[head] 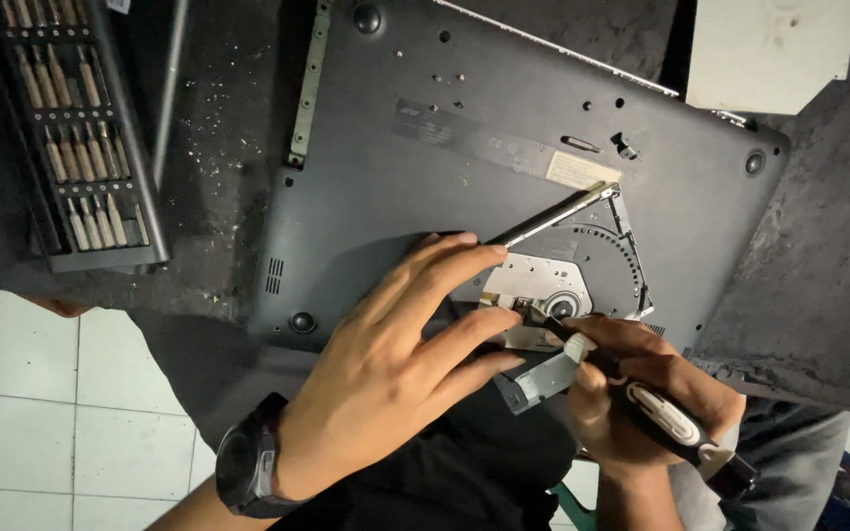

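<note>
Screwdriver on an upturned laptop's drive bay

Right hand (641,388) closes its grip on the screwdriver (632,388), tip at the optical drive (543,290) near the laptop (425,167) front edge; left hand (395,364) presses flat, holding nothing. A slipping tip could scar the drive.

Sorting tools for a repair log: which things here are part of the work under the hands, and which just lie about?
In use:
left hand
right hand
screwdriver
optical drive
laptop

Lying about:
bit set
metal strip
white sheet
</note>
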